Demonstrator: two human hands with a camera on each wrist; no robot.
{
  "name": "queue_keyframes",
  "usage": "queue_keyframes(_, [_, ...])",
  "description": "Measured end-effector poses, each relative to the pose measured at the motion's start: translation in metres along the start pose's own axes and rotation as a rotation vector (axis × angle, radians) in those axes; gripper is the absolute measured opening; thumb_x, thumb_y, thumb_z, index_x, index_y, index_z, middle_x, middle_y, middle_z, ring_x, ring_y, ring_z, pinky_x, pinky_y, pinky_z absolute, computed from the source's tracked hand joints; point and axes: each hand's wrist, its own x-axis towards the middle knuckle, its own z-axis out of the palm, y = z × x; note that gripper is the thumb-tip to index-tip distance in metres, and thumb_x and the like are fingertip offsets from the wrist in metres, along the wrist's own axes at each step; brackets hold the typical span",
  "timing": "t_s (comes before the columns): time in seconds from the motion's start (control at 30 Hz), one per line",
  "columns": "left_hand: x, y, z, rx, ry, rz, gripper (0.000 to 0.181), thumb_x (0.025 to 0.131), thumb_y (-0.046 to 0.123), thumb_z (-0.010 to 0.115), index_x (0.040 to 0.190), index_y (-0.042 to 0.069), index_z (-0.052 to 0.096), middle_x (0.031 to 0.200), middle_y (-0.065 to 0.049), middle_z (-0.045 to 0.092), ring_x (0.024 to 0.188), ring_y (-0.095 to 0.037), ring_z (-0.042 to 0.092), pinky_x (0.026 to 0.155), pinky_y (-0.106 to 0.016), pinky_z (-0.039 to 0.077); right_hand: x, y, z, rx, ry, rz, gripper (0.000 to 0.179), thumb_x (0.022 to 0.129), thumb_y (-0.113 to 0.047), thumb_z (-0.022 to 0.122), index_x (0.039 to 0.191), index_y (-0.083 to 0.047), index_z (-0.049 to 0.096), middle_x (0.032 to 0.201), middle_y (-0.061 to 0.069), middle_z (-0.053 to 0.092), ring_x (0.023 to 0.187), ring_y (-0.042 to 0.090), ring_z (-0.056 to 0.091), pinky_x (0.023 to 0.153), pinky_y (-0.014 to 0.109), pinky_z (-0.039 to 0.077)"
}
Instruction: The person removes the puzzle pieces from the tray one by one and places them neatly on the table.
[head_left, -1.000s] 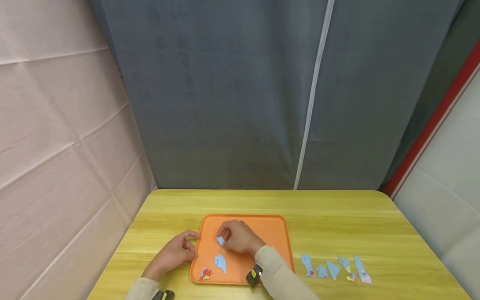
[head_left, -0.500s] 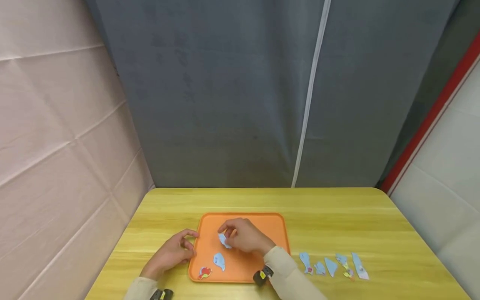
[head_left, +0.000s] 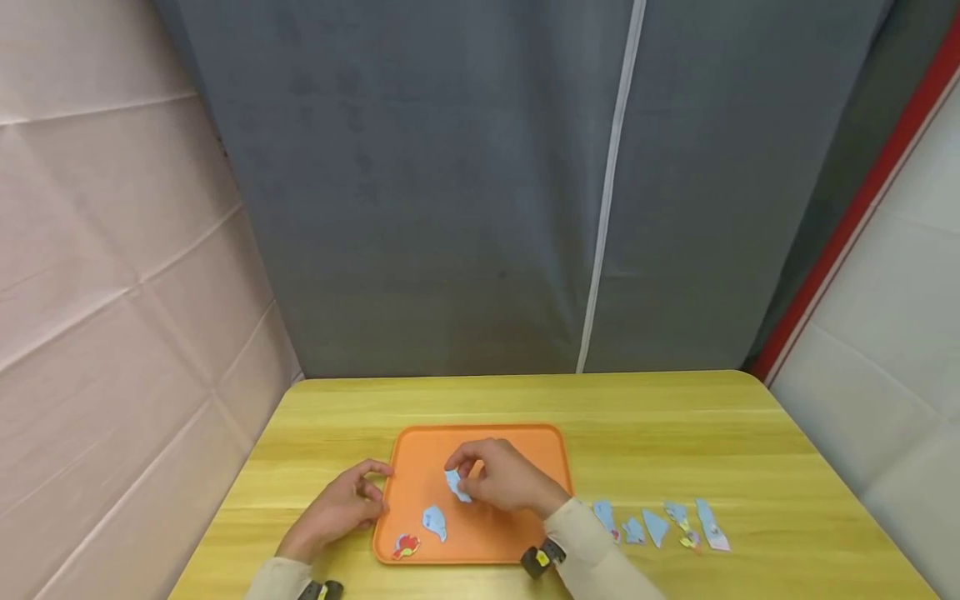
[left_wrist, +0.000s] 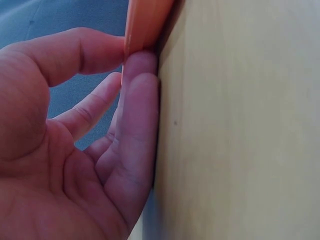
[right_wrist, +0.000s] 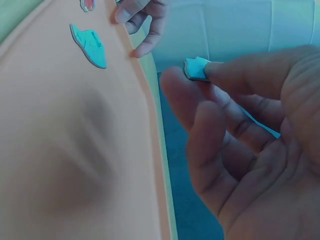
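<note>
Right hand point(head_left: 507, 479) pinches blue piece point(head_left: 457, 486) above orange tray point(head_left: 420, 454), lower centre of frame. Left hand point(head_left: 335, 510) half-open, fingers touching left rim. Tray's lower-left corner holds second blue point(head_left: 434, 522), red piece point(head_left: 407, 547). Five more point(head_left: 655, 528) on worktop point(head_left: 645, 433), lower right.

You can enter no legible text, brand, number or sign from any of the three views. Dark marks show on the blue piece point(head_left: 434, 522) lying on the orange tray point(head_left: 480, 542) — too small in the head view, too unclear in the right wrist view, for you to read as lettering. Your right wrist unit point(head_left: 542, 558) and left wrist unit point(head_left: 321, 590) each bear a yellow patch — no characters legible on either.
</note>
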Motion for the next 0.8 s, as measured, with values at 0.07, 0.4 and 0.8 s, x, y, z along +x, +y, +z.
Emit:
queue_keyframes(0.07, [0.0,0.0,-0.001,0.001,0.003,0.0,0.054,0.087,-0.002,0.071,0.139,0.003,0.056,0.092,-0.01,0.062,0.067,-0.015,0.054,0.056,-0.023,0.046,-0.003,-0.002,-0.002,-0.007,0.008,-0.01,0.02,0.097,-0.008,0.071,0.114,-0.017,0.074,0.093,-0.006,0.065,0.058,0.005,0.056,0.057,0.021,0.05])
queue_keyframes(0.4, [0.0,-0.002,-0.001,0.025,0.024,-0.008,0.055,0.086,-0.003,0.071,0.139,0.004,0.057,0.091,-0.01,0.061,0.068,-0.017,0.055,0.057,-0.025,0.048,-0.018,-0.015,-0.016,0.002,0.049,-0.031,0.021,0.099,-0.009,0.069,0.119,-0.012,0.073,0.095,-0.004,0.065,0.058,0.006,0.057,0.058,0.023,0.053])
queue_keyframes(0.8, [-0.002,-0.002,-0.001,0.02,0.034,-0.004,0.057,0.085,-0.004,0.071,0.14,0.002,0.056,0.091,-0.009,0.06,0.066,-0.015,0.053,0.055,-0.023,0.046,-0.043,-0.018,-0.031,0.021,0.126,-0.069,0.021,0.099,-0.007,0.062,0.118,-0.011,0.071,0.09,-0.001,0.065,0.063,0.009,0.063,0.06,0.026,0.055])
